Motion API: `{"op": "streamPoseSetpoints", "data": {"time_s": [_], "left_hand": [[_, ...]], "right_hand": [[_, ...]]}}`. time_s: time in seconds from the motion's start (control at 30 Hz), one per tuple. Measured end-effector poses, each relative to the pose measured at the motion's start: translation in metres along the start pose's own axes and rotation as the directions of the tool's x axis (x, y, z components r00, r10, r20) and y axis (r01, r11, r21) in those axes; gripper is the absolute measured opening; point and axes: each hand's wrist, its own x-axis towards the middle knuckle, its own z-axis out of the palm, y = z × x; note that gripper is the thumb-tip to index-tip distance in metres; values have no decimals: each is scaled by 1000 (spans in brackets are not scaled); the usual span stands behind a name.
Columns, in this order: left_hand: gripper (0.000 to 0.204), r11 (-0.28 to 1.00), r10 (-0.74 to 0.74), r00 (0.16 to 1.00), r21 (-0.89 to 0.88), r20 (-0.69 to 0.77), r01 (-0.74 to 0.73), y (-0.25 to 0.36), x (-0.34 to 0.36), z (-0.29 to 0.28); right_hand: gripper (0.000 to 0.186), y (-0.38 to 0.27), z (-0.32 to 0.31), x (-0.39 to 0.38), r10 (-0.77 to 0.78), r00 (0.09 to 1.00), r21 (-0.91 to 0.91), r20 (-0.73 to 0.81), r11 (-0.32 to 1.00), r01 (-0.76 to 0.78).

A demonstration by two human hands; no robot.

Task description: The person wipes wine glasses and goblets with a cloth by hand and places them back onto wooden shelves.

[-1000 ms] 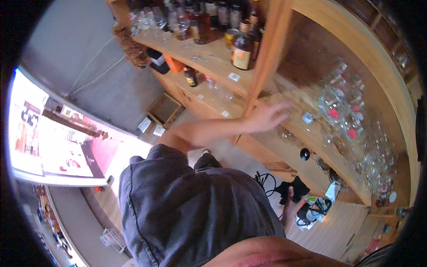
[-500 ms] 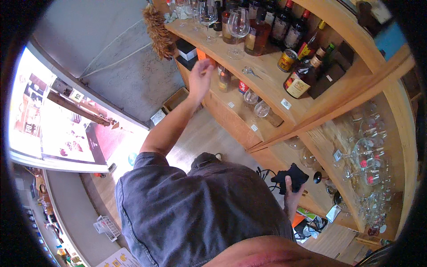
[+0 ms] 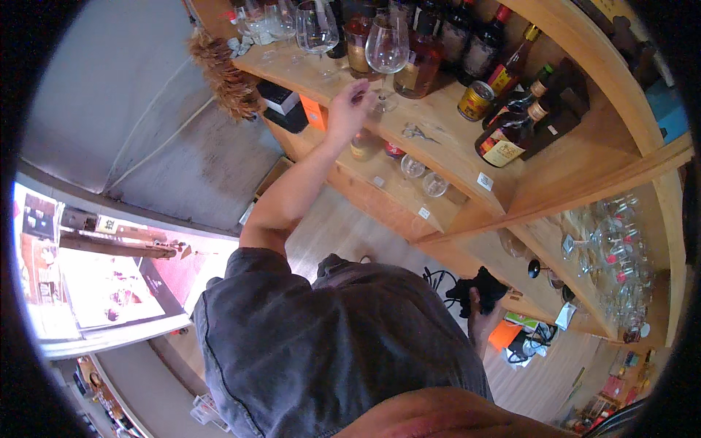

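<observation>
My left hand (image 3: 353,108) is raised at the upper shelf edge, fingers loosely curled and apart with nothing in them. Right beside its fingertips stands a large stemmed wine glass (image 3: 387,47); whether they touch it I cannot tell. More wine glasses (image 3: 317,31) stand to its left, and an amber liquor bottle (image 3: 418,71) is just behind. On the right, low by the shelves, my right hand (image 3: 482,318) grips a crumpled black cloth (image 3: 478,290). A dark looped cord (image 3: 439,280) hangs next to the cloth.
Scissors (image 3: 418,132), a yellow can (image 3: 476,101) and a dark bottle (image 3: 504,137) sit farther right on the upper shelf (image 3: 453,157). Two small glasses (image 3: 436,184) are below. Many glasses (image 3: 621,255) crowd the right shelf. A feather duster (image 3: 223,73) hangs at the left end.
My left hand has moved right, from the shelf's left part to the wine glass. The view has shifted. My right hand still holds the black cloth.
</observation>
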Motion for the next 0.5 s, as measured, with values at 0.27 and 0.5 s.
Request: {"op": "streamPoseSetpoints", "data": {"time_s": [0.27, 0.5], "left_hand": [[32, 1000, -14, 998, -3, 56, 14, -4, 20, 38], [22, 987, -17, 996, 161, 85, 3, 5, 26, 35]], "right_hand": [[36, 18, -1, -1, 26, 997, 99, -68, 995, -19], [41, 11, -2, -14, -111, 990, 18, -82, 994, 112]]}}
